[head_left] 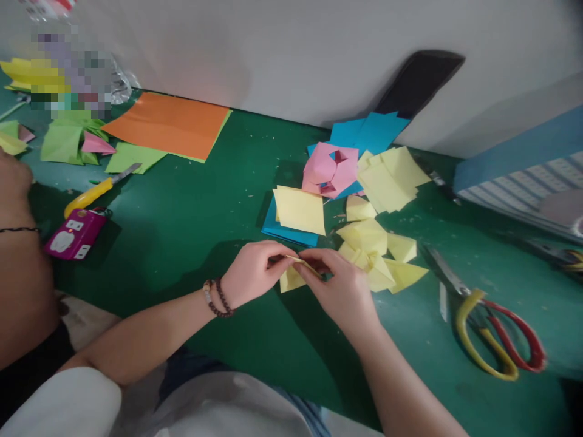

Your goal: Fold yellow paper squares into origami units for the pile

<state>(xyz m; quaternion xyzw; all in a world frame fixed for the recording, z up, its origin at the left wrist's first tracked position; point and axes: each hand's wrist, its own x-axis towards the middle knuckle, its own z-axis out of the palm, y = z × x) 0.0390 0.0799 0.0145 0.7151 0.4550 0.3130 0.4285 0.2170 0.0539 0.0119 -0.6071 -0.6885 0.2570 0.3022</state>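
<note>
My left hand (257, 270), with beaded bracelets at the wrist, pinches one end of a small yellow paper (293, 278). Thumb and fingers of my right hand (341, 285) close on the other end of it. Just beyond the hands, a stack of pale yellow sheets (300, 210) rests on folded blue paper (285, 230). Several folded yellow pieces (367, 246) lie to the right of the stack, close to my right hand. Behind them are a pink folded paper shape (330, 169), blue sheets (368, 133) and more pale yellow sheets (392, 179).
Scissors (487, 331) with red and yellow handles lie at the right. At the left are an orange sheet (173, 124), green papers (68, 139), a yellow-handled knife (93, 195) and a purple box (77, 233). Another person's arm (25, 273) rests at the far left.
</note>
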